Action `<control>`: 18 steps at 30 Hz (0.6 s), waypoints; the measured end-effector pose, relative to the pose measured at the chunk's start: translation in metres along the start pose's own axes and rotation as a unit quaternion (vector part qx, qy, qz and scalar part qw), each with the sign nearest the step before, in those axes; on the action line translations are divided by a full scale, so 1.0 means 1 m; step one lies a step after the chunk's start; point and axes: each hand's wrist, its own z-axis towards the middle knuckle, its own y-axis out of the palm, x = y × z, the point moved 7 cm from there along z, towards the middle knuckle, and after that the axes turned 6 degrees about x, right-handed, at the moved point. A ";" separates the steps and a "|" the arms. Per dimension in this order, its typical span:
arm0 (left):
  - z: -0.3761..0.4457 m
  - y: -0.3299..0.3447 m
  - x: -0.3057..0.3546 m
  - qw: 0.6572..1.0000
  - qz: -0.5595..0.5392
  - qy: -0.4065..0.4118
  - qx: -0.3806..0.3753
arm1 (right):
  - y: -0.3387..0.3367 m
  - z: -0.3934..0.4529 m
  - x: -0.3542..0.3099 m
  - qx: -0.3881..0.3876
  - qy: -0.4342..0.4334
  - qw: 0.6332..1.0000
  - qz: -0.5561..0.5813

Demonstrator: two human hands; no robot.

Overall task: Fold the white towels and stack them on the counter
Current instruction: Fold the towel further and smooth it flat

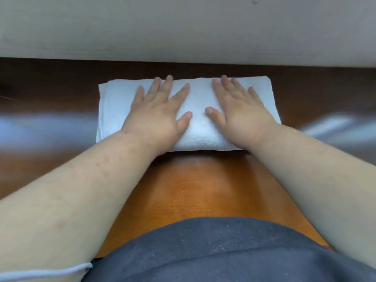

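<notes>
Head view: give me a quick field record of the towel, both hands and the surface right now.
towel: white folded terry towel, lying flat
surface: glossy brown wooden counter, towel near its far edge by the grey wall
left hand: flat, fingers straight, pressing the towel
right hand: flat, pressing the towel
other towels: none in view

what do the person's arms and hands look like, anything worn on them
Both forearms are bare from elbow to wrist. The left hand and right hand wear no gloves, rings, watch or bracelet that can be seen. Fingers are bare with short, unpainted nails. Near the left elbow a light blue sleeve edge with a stitched hem shows. No sleeve is visible on the right arm. The person wears a dark blue-grey garment.
</notes>
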 end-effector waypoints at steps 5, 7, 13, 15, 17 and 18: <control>-0.024 0.009 -0.106 0.969 -0.079 -0.232 -0.041 | 0.000 -0.022 0.104 -0.050 0.260 0.952 0.153; -0.047 0.008 -0.132 0.917 -0.150 -0.367 -0.057 | -0.006 -0.032 0.105 -0.018 0.286 0.932 0.221; -0.086 0.010 -0.113 0.640 -0.483 -0.590 -0.095 | 0.003 -0.042 0.102 -0.042 0.481 0.741 0.466; -0.084 0.011 -0.108 0.634 -0.496 -0.582 -0.110 | 0.007 -0.041 0.097 -0.102 0.508 0.690 0.506; -0.084 0.017 -0.105 0.631 -0.509 -0.573 -0.120 | 0.009 -0.043 0.096 -0.141 0.512 0.668 0.522; -0.088 0.021 -0.102 0.620 -0.521 -0.573 -0.129 | 0.010 -0.045 0.095 -0.155 0.508 0.661 0.530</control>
